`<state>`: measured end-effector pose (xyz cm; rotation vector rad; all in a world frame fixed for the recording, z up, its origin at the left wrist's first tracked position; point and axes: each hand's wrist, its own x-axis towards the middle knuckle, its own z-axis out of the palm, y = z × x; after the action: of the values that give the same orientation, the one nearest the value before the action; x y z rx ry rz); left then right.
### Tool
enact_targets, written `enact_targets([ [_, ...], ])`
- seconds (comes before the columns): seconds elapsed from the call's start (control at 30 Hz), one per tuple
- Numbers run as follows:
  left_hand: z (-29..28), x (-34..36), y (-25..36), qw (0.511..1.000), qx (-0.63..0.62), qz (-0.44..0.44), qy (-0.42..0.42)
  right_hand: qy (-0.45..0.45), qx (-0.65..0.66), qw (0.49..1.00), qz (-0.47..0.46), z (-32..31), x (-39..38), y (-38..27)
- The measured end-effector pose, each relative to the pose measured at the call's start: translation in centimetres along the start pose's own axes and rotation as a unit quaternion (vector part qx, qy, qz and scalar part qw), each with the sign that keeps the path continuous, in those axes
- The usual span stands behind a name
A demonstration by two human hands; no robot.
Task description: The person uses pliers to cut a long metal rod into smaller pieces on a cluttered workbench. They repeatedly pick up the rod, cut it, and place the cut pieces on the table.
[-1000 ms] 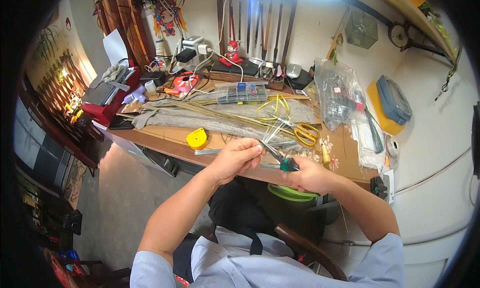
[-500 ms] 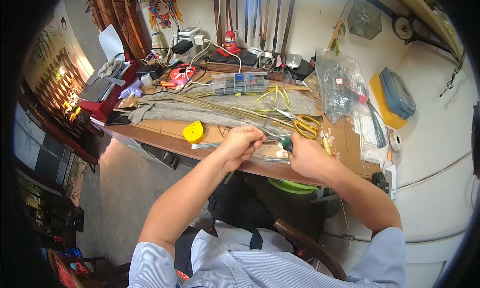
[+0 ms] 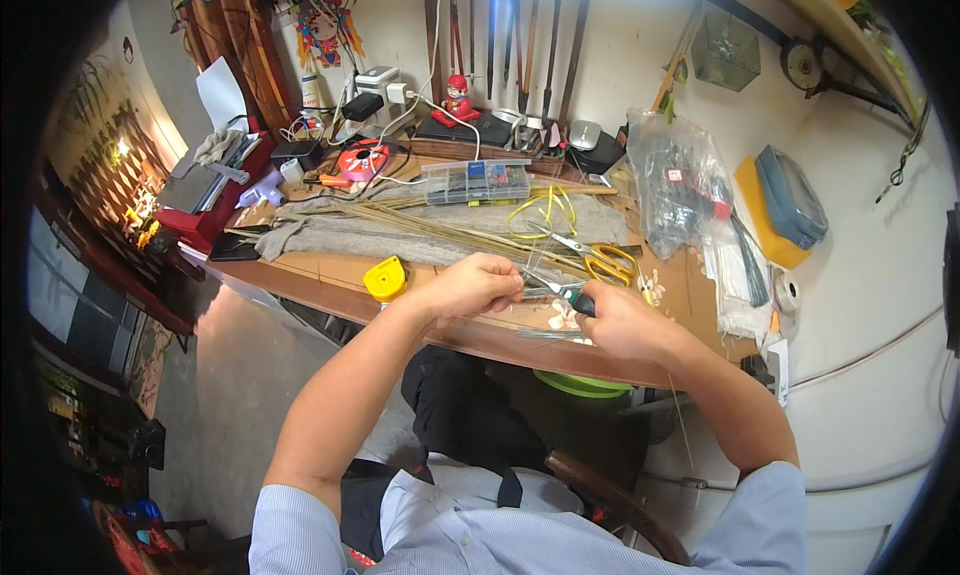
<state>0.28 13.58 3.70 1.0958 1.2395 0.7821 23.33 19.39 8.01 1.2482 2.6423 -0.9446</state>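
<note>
My left hand (image 3: 472,287) pinches thin pale strands (image 3: 532,265) above the near part of the worktable. My right hand (image 3: 625,320) grips a tool (image 3: 578,300) with a green-and-black handle; its metal end points left toward my left fingers, and I cannot make out exactly where it meets the strands. Just beyond lie yellow-handled scissors (image 3: 608,264), long straw-coloured strips (image 3: 420,225) on a grey cloth (image 3: 330,237), and some fine wires (image 3: 550,333). A yellow tape measure (image 3: 383,277) sits left of my left hand, and a light-handled tool (image 3: 648,291) lies right of the scissors.
A compartmented plastic box (image 3: 475,183) and red figurine (image 3: 457,103) stand toward the back of the table (image 3: 300,280). Clear bags (image 3: 675,185) lie at the right, near a yellow-and-blue case (image 3: 785,205). A green basin (image 3: 580,383) sits below the front edge.
Both hands have moved slightly farther over the table. The tool in my right hand lies flatter, and the fan of strands from my left fingers shows less distinctly.
</note>
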Motion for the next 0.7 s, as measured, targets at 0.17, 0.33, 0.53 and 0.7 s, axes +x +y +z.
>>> enact_targets([
  [0.17, 0.3, 1.2, -0.1, 0.997, 0.068, 0.032, 0.009, 0.016, -0.034, 0.999, -0.004, 0.3, 0.7, 1.3],
  [0.33, 0.8, 1.5, -0.5, 0.996, 0.079, 0.046, 0.012, 0.009, -0.025, 1.000, 0.008, 0.3, 0.2, 1.6],
  [0.53, 1.5, 2.1, -0.5, 0.987, 0.145, 0.035, 0.054, 0.002, 0.011, 1.000, 0.027, 0.3, -0.1, 1.6],
  [0.7, 2.3, 2.6, -0.3, 0.983, 0.166, 0.017, 0.082, -0.003, 0.014, 0.999, 0.031, 0.7, -0.3, 2.1],
])
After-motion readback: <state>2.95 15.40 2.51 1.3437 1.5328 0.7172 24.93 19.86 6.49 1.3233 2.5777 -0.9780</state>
